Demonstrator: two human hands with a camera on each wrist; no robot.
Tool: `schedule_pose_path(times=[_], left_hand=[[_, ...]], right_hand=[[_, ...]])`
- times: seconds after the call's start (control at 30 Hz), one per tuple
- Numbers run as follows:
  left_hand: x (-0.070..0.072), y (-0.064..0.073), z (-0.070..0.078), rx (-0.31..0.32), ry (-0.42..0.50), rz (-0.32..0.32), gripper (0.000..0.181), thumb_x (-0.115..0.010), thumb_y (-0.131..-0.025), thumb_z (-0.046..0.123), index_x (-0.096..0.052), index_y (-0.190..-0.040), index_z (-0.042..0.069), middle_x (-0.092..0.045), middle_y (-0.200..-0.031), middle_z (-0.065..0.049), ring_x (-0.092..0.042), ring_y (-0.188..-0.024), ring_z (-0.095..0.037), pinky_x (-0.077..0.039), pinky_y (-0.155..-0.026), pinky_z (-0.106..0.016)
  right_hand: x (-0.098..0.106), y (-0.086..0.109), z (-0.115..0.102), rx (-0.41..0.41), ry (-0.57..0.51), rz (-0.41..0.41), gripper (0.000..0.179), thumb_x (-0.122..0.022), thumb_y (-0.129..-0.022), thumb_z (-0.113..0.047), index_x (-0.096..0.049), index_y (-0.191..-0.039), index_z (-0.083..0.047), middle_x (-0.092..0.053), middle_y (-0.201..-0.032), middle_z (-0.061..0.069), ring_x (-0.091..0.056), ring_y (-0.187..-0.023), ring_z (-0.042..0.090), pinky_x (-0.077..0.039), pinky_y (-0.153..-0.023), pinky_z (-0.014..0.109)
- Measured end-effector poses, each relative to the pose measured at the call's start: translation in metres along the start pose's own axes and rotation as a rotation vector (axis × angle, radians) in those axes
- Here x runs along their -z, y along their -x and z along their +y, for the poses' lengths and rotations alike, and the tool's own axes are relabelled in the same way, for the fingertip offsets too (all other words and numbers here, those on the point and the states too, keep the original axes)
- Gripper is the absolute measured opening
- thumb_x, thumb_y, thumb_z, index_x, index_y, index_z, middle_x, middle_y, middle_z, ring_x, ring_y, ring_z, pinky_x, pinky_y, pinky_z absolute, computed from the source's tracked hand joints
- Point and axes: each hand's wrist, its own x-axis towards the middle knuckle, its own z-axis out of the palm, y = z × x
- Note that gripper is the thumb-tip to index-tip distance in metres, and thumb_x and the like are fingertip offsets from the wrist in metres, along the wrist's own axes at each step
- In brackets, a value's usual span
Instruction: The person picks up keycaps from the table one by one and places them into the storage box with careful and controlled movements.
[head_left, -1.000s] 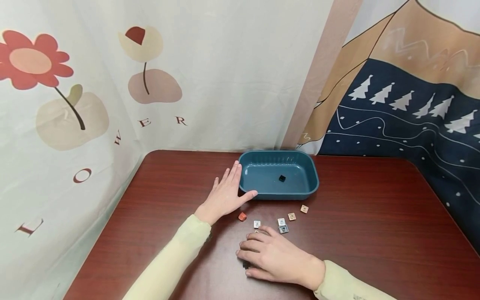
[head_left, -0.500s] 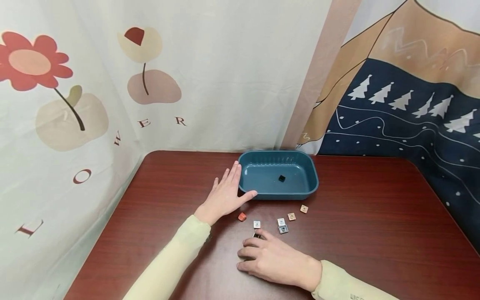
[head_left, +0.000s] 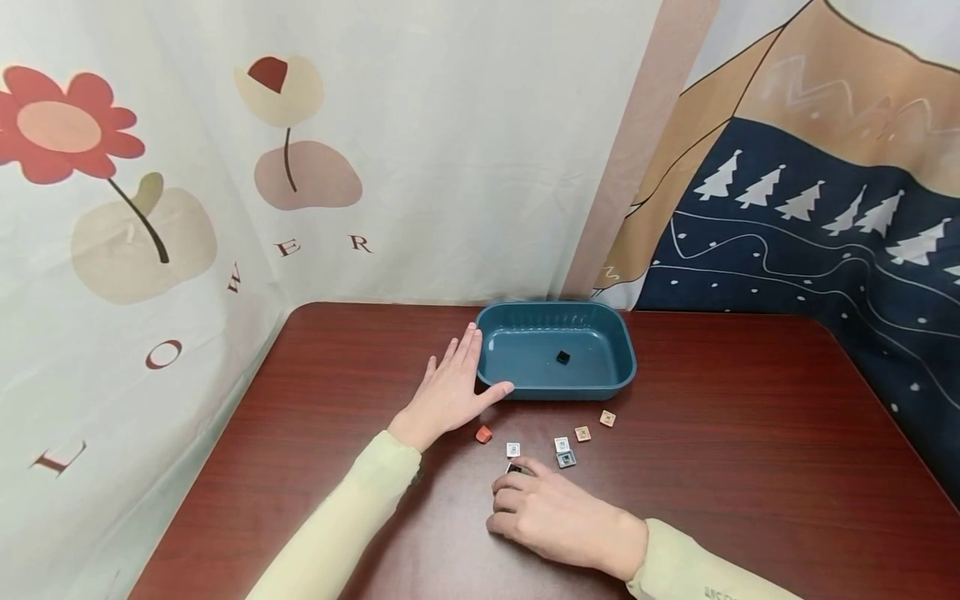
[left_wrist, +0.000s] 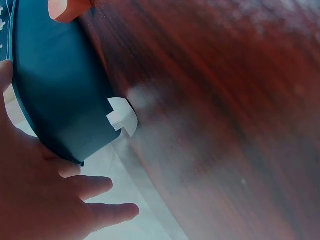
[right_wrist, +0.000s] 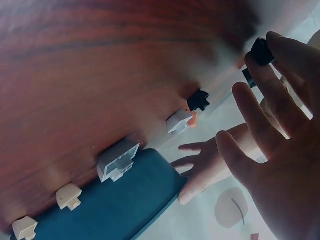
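Beside the blue tray (head_left: 555,390), my left hand (head_left: 446,396) rests with straight fingers along the left wall, its thumb at the front rim. My right hand (head_left: 558,517) is low over the table; in the right wrist view its thumb and a finger pinch a small black keycap (right_wrist: 262,51). Near the little finger lies another black keycap (head_left: 513,468), partly covered. Around them are a white keycap (head_left: 513,450), an orange keycap (head_left: 483,434), a second white keycap (head_left: 562,445) touching a grey-blue keycap (head_left: 566,459), and two beige keycaps (head_left: 582,434).
One black keycap (head_left: 563,357) sits inside the tray, which stands at the back edge of the dark red wooden table (head_left: 750,433). Printed curtains (head_left: 450,150) hang right behind and to the left of the table.
My right hand's fingers have drawn together and back to the right, taking up the black keycap seen by the thumb a second ago. The left hand and tray have not moved.
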Motion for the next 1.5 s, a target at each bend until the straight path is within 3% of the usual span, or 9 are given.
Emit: schedule_pose_path(times=[0.2, 0.47, 0.93, 1.1, 1.5], left_hand=[[0.000, 0.000, -0.001, 0.001, -0.018, -0.010, 0.108, -0.046, -0.094, 0.079, -0.007, -0.167, 0.011, 0.000, -0.174, -0.002, -0.016, -0.157, -0.038, -0.018, -0.119, -0.067], [0.001, 0.000, 0.000, 0.006, -0.009, -0.015, 0.106, -0.049, -0.095, 0.076, -0.006, -0.167, 0.011, 0.000, -0.174, -0.001, -0.015, -0.157, -0.038, -0.018, -0.119, -0.067], [0.002, 0.000, 0.001, 0.012, -0.018, -0.018, 0.108, -0.049, -0.094, 0.077, -0.006, -0.167, 0.011, 0.001, -0.174, -0.002, -0.015, -0.157, -0.037, -0.018, -0.120, -0.066], [0.002, 0.000, 0.001, 0.012, -0.014, -0.017, 0.107, -0.051, -0.095, 0.075, -0.006, -0.167, 0.011, 0.000, -0.174, -0.002, -0.015, -0.157, -0.037, -0.019, -0.119, -0.067], [0.000, -0.001, 0.001, 0.006, -0.007, -0.001, 0.105, -0.054, -0.096, 0.071, -0.009, -0.167, 0.009, -0.003, -0.175, -0.004, -0.017, -0.157, -0.039, -0.020, -0.119, -0.068]], right_hand=[[0.006, 0.003, 0.008, -0.037, -0.032, 0.041, 0.013, -0.075, -0.089, -0.015, -0.073, -0.095, -0.026, -0.064, -0.093, -0.011, -0.062, -0.107, 0.013, -0.047, -0.103, 0.047], [0.010, 0.009, 0.018, -0.079, -0.042, 0.113, 0.013, -0.077, -0.089, -0.019, -0.075, -0.100, -0.025, -0.065, -0.094, -0.011, -0.064, -0.108, 0.015, -0.048, -0.102, 0.050], [0.023, 0.021, 0.045, -0.228, -0.081, 0.138, 0.028, -0.090, -0.081, -0.019, -0.078, -0.107, -0.019, -0.073, -0.105, -0.008, -0.065, -0.114, 0.019, -0.047, -0.103, 0.053], [0.031, 0.028, 0.056, -0.313, -0.124, 0.174, 0.029, -0.089, -0.081, -0.016, -0.078, -0.108, -0.017, -0.075, -0.106, -0.007, -0.065, -0.115, 0.020, -0.047, -0.104, 0.056], [0.048, 0.044, 0.082, -0.439, -0.106, 0.276, 0.038, -0.090, -0.077, -0.009, -0.079, -0.113, -0.013, -0.076, -0.107, 0.001, -0.066, -0.113, 0.026, -0.044, -0.106, 0.058]])
